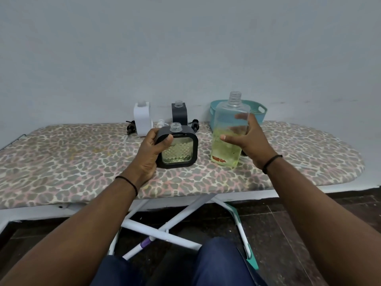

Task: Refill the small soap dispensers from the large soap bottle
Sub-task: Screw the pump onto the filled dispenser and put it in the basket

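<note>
The large bottle (228, 129) is held upright, slightly tilted, long axis near vertical, its uncapped neck pointing up. It is gripped around its right side by the right hand (247, 139), thumb on the near face, fingers seen through the clear plastic behind. Yellow-green soap fills roughly its lower half. Its base is just above or on the worktop (61, 162); which cannot be told.

The black dispenser (177, 148) stands upright just left of the bottle, open neck up, patterned clear face turned to the camera. It is clasped at its upper left corner by the left hand (152, 153), thumb on the front.

Far on the worktop, a white dispenser (142, 118) and a dark dispenser (179, 113) stand uncapped, well apart from both hands. A teal basket (258, 112) is seen behind the bottle.
</note>
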